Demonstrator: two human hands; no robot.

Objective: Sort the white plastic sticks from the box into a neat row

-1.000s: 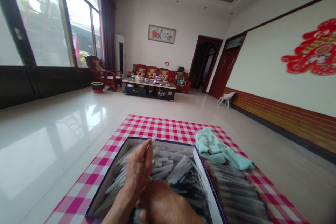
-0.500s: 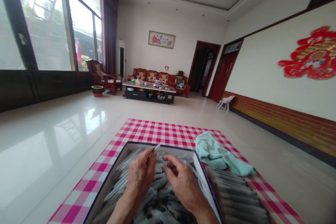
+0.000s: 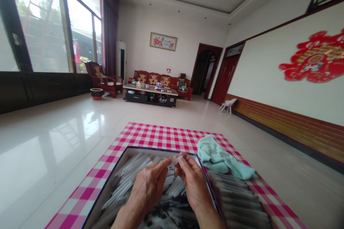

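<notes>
Over the box, my right hand [image 3: 195,180] pinches the end of a small clear plastic tube [image 3: 177,159] between thumb and fingertips. My left hand [image 3: 150,182] is closed, its index finger and thumb meeting the tube's other end; most of that grip is hidden. Below both hands, a shallow dark-edged box [image 3: 107,186] is filled with slim clear plastic tubes [image 3: 130,175], piled loosely. Small black pieces [image 3: 161,211] lie among them nearer to me.
A pink-and-white checked tablecloth [image 3: 161,134] lies under the box. Right of it are a crumpled mint-green cloth [image 3: 215,154] and a blurred row of slim dark-ended tubes [image 3: 236,196]. Farther off stand a low table [image 3: 150,94] and a wooden sofa [image 3: 145,77].
My hands have come together; the right has closed on the tube that the left alone held pointing up. The left has shifted slightly right and lower. The view has turned slightly right.
</notes>
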